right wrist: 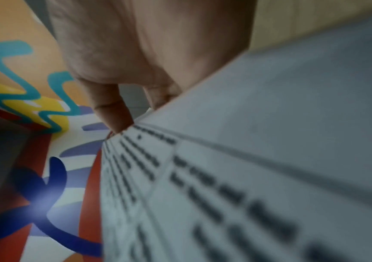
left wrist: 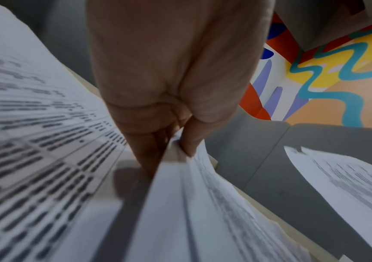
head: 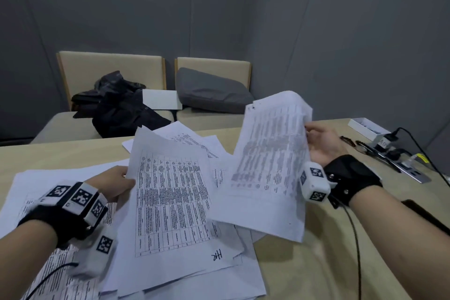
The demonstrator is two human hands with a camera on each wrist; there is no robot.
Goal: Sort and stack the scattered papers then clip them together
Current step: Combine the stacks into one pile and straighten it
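My left hand (head: 117, 184) pinches the left edge of a small bundle of printed table sheets (head: 175, 202) lifted over the table; the top one is marked "HR" at its near corner. In the left wrist view the thumb and fingers (left wrist: 187, 141) clamp the bundle's edge (left wrist: 202, 203). My right hand (head: 321, 143) grips the right edge of another printed sheet (head: 270, 163), raised and tilted above the table. The right wrist view shows fingertips (right wrist: 113, 115) on that sheet's edge (right wrist: 225, 177). More loose papers (head: 194, 143) lie scattered underneath. No clip is identifiable.
The beige table (head: 304, 263) carries a white box (head: 365, 126), cables, glasses and a power strip (head: 409, 168) at the right. Beyond it stand cushioned seats with black clothing (head: 117, 102), a white sheet (head: 160, 100) and a grey cushion (head: 211, 90).
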